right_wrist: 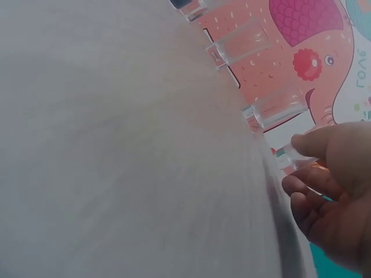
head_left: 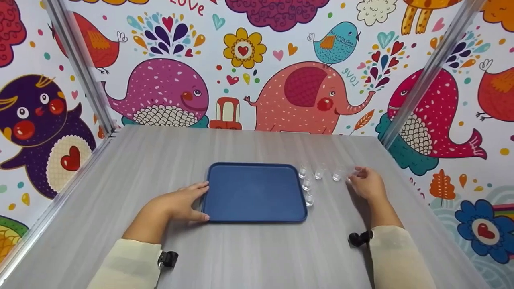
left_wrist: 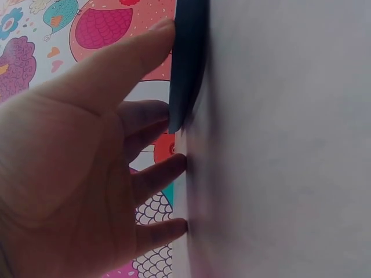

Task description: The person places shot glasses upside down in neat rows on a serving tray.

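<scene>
A blue rectangular tray (head_left: 255,192) lies on the table. At its left edge my left hand (head_left: 185,202) rests, thumb and fingers spread; in the left wrist view the thumb touches the tray's rim (left_wrist: 188,63) while the lower fingertips meet the tabletop. To the right of the tray, my right hand (head_left: 368,184) pinches a small clear shot glass (right_wrist: 285,158) between thumb and fingers, its base close to the tabletop. Leftward from that hand stand similar glasses, one nearest it (head_left: 337,175) and another (head_left: 318,174) farther along.
Three more clear glasses line the tray's right edge: a far one (head_left: 302,173), a middle one (head_left: 306,184) and a near one (head_left: 309,198). The grey table (head_left: 257,257) meets cartoon-printed walls (head_left: 237,88) at the back and sides, with metal posts (head_left: 82,68) in the corners.
</scene>
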### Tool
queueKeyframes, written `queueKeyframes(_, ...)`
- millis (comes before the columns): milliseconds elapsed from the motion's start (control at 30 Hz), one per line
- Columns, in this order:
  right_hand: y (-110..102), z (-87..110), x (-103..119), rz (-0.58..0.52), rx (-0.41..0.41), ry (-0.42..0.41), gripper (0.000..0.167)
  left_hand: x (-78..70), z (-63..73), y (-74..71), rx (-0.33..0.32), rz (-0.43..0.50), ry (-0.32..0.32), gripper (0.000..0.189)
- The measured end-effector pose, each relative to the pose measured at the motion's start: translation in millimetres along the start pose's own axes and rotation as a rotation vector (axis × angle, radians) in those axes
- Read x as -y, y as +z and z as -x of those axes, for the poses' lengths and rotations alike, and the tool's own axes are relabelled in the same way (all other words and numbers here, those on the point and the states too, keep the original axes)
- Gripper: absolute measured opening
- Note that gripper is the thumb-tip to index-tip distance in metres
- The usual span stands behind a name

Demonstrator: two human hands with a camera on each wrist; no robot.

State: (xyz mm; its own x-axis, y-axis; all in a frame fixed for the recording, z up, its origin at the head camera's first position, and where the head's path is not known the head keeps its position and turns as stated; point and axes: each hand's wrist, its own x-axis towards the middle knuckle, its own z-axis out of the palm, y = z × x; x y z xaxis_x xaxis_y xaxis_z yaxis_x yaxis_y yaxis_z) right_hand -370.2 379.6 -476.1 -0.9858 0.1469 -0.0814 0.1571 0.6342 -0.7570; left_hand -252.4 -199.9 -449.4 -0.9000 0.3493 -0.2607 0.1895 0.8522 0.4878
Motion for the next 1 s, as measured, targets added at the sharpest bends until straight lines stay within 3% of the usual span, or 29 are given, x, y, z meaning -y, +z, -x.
queueKeyframes(367,-8.6,16.2,28.0,-0.141,-0.01,0.073,0.064,-2.3,-0.5,-0.9,0.007,-0.021,0.02,0.101)
queueKeyframes(767,2.6,32.3,62.7,-0.067,-0.089,-0.062,0.062,-1.2,0.6,-0.1,0.008,-0.017,0.021,0.101)
queueKeyframes(1000,25.0,41.0,95.2,-0.072,-0.046,-0.15,0.056,-0.4,0.8,-0.5,0.005,-0.021,0.019,0.101)
